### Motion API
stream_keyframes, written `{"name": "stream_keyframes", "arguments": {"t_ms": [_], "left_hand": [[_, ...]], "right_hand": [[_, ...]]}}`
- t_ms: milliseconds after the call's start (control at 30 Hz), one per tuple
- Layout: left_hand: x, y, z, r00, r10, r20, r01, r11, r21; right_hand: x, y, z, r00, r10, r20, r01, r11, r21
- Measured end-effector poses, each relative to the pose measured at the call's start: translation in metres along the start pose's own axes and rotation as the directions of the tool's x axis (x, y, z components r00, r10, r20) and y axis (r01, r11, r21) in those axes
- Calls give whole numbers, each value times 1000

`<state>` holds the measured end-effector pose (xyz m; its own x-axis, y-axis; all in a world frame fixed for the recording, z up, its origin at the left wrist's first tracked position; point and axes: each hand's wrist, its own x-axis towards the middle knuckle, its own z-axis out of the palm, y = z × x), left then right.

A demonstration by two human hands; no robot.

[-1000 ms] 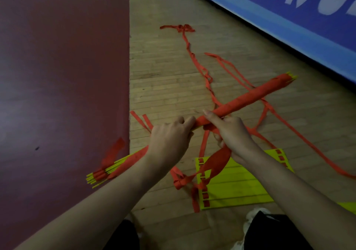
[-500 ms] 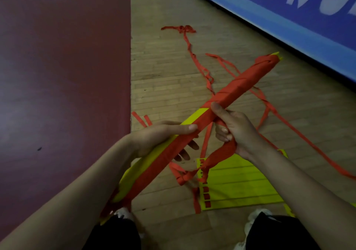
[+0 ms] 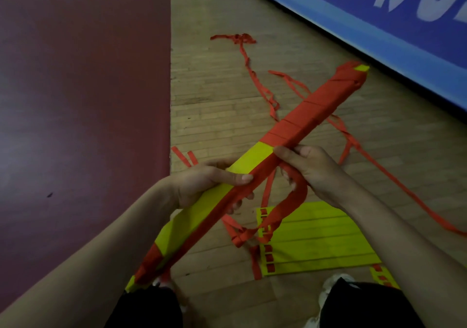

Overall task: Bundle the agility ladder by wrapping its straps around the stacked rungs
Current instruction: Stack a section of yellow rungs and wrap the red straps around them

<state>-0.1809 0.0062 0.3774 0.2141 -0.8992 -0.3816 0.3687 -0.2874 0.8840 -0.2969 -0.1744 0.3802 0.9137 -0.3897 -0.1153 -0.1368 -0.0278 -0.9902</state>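
Stacked yellow plastic ladder rungs [image 3: 202,214] form a long bundle held in the air above the wooden plank floor [image 3: 214,115], slanting from the person's left knee up toward the blue banner wall [image 3: 379,39]. Flat red webbing strap [image 3: 310,115] covers the far half in tight turns, and the near half shows bare yellow. The left hand [image 3: 209,183] grips the bundle mid-length, thumb across the top and fingers curled beneath. The right hand [image 3: 316,171] pinches the edge of the last turn with its thumb, its fingers curled round a slack loop of the strap. More loose red straps [image 3: 262,95] trail over the floor, beside flat yellow rungs [image 3: 316,239] and a dark red mat [image 3: 75,100].
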Motion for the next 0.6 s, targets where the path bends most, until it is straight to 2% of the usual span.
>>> {"name": "stream_keyframes", "arguments": {"t_ms": [200,367,500,600], "left_hand": [[-5,8,-8,994,59,-94,-52,995,83],[-10,14,-14,985,108,-134,-97,991,89],[-8,17,-18,973,140,-182,-122,987,106],[-7,15,-18,964,148,-221,-120,983,137]], "right_hand": [[-6,6,-6,986,111,126,-113,993,15],[-7,4,-7,992,88,91,-83,995,-53],[-7,1,-2,995,85,60,-88,995,43],[-5,2,2,999,54,3,-54,998,13]]}}
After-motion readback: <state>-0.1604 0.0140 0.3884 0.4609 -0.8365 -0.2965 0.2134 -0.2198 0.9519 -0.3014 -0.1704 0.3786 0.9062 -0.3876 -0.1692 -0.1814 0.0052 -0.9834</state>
